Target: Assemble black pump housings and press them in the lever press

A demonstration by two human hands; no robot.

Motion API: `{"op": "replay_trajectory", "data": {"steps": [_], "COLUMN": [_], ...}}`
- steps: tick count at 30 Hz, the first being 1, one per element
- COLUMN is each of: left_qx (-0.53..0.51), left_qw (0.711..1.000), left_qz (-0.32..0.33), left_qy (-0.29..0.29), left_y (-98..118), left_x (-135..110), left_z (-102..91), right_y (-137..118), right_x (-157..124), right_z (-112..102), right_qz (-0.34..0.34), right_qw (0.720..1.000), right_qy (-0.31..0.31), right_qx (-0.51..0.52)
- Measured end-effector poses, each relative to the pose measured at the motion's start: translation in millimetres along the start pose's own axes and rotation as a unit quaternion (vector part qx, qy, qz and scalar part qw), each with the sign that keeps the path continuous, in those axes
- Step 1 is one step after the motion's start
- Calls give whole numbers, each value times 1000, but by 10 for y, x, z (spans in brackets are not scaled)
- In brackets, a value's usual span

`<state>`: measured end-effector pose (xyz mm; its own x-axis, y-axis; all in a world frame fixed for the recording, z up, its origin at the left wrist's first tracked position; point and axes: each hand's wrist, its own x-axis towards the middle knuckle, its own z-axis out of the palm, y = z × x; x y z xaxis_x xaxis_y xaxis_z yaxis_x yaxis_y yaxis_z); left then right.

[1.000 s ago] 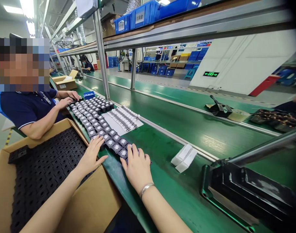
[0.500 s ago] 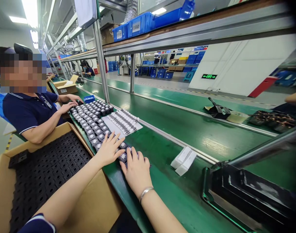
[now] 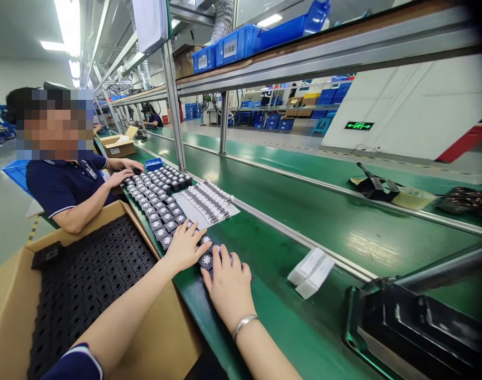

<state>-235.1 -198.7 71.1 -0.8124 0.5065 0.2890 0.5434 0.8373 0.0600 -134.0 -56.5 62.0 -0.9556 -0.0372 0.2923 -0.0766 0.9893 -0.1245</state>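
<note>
Small square black parts with white fan-like centres (image 3: 158, 210) stand in close rows on the green bench, the block narrowing toward me. My left hand (image 3: 184, 245) lies on the near rows, fingers spread and touching their tops. Beside it, my right hand (image 3: 230, 279) is cupped over the end of the block, thumb at the near side and fingers across the top. Several parts (image 3: 206, 259) show between my hands; those under my right palm are hidden. Behind the block, white and grey strip-like pieces (image 3: 208, 201) lie in rows on a white sheet (image 3: 184, 205).
An open carton (image 3: 11, 301) of black square pieces (image 3: 94, 274) stands at my left. A co-worker (image 3: 63, 179) has both hands at the block's far end. Two white blocks (image 3: 311, 272) lie right of my hands, near a black fixture (image 3: 415, 322). A metal post (image 3: 173, 105) rises behind.
The whole view has shifted slightly, so things appear further right and lower. My hands keep nearly the same place on the rows of parts.
</note>
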Motion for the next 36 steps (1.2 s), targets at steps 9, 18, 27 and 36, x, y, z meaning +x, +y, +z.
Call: {"op": "replay_trajectory", "data": {"steps": [9,18,27,36], "left_qx": [-17,-70,-128,-164], "left_qw": [999,997,991,976], "left_qz": [-22,-16,49,139], "left_qy": [26,12,11,-21], "left_y": [384,1436,2473,2768], "left_x": [-139,-564,-915,-984], "left_z": [2,-11,38,-31], "right_y": [247,965,1494,1694], "right_x": [-236,-1191,-2191,-2561], "right_z": [-119,-298,-801,-1061], "right_qz": [-24,-54,-20,36], "right_qw": [1000,995,994,997], "right_qy": [8,66,32,-37], "right_qx": [-14,-50,-100,-61]}}
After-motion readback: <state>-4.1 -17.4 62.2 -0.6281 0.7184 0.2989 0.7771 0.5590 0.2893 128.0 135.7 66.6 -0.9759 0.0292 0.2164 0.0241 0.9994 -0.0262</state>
